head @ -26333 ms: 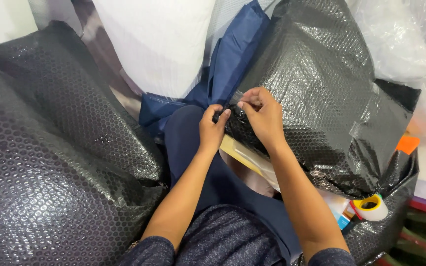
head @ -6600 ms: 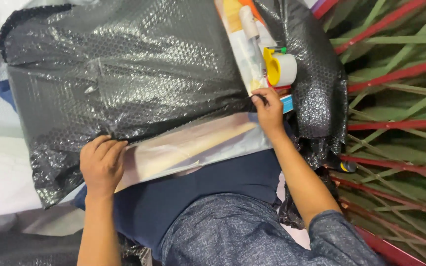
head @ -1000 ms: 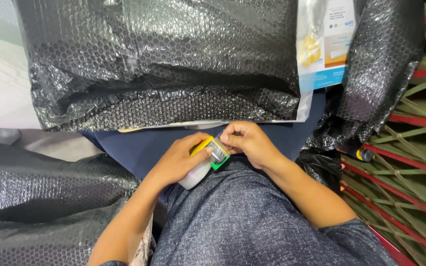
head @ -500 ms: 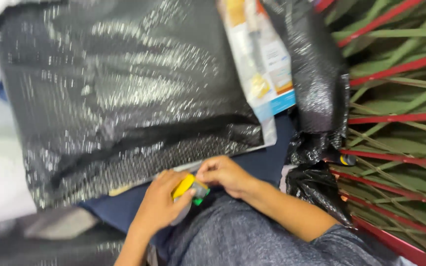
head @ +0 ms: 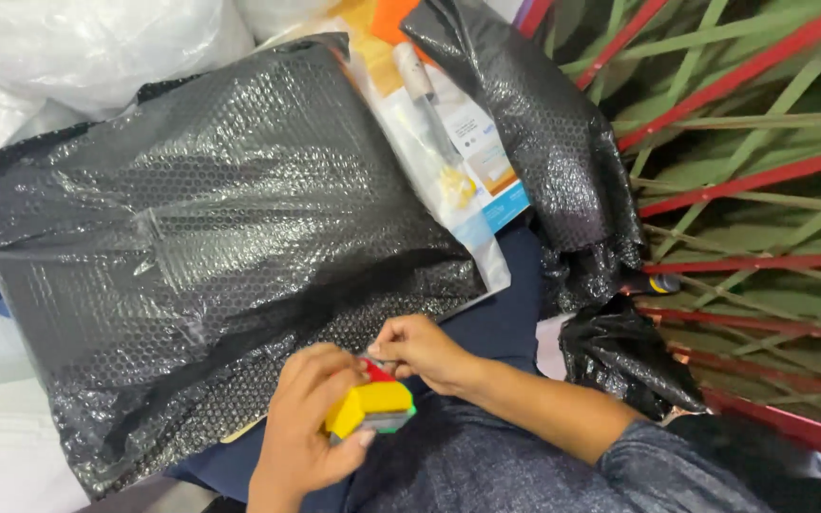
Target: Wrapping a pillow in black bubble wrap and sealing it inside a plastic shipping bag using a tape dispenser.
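Head view, looking down onto lap. Two hands in frame, close together at lower centre. Left hand [head: 311, 432] closed around one tape dispenser [head: 369, 407], yellow body with red and green parts, held just above the lap. Right hand [head: 420, 350] pinched narrow at the dispenser's upper end, fingertips touching it; whether tape end is gripped: cannot tell. One large parcel in black bubble wrap [head: 211, 247] across the lap and to the left, near edge just beside both hands. One flat printed package in clear plastic [head: 458, 161] lying partly under the parcel's right edge, projecting up and right. Two loose pieces of black bubble wrap: one [head: 553, 142] draped over the package's right side, one [head: 629, 356] crumpled below it, near the right forearm. White plastic bags [head: 87, 47] at upper left, touching the parcel's far edge. Red and green slats [head: 753, 180] filling the right side. Open room: narrow strip of dark blue cloth [head: 496, 323] between parcel edge and forearm.
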